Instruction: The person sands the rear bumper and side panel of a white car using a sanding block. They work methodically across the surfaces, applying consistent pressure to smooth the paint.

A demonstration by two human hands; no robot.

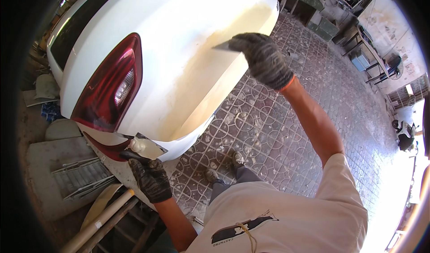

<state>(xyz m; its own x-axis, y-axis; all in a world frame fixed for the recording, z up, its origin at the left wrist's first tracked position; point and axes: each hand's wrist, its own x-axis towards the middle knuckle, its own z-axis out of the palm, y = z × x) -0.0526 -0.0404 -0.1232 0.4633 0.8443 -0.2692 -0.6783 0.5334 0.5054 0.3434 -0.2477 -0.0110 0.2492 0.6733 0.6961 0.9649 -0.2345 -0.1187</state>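
A dark work glove covers my right hand (pixel 263 60), its fingers closed around a thin putty knife (pixel 224 46). The knife's blade points left over the white car's rear (pixel 174 15); whether it touches the panel I cannot tell. A broad band of yellowish filler (pixel 197 80) runs along that panel. Lower left, my gloved left hand (pixel 152 179) grips the dark handle of a flat spreader (pixel 154 150). A lump of pale body filler (pixel 139 145) sits on its blade, just below the red tail light (pixel 112 85).
Patterned paving (pixel 268 132) lies under and right of the car. At lower left are a flat grey panel (pixel 58 177) and leaning poles (pixel 101 219). A bench (pixel 369 47), a fan (pixel 395 68) and a scooter (pixel 404 130) stand along the right side.
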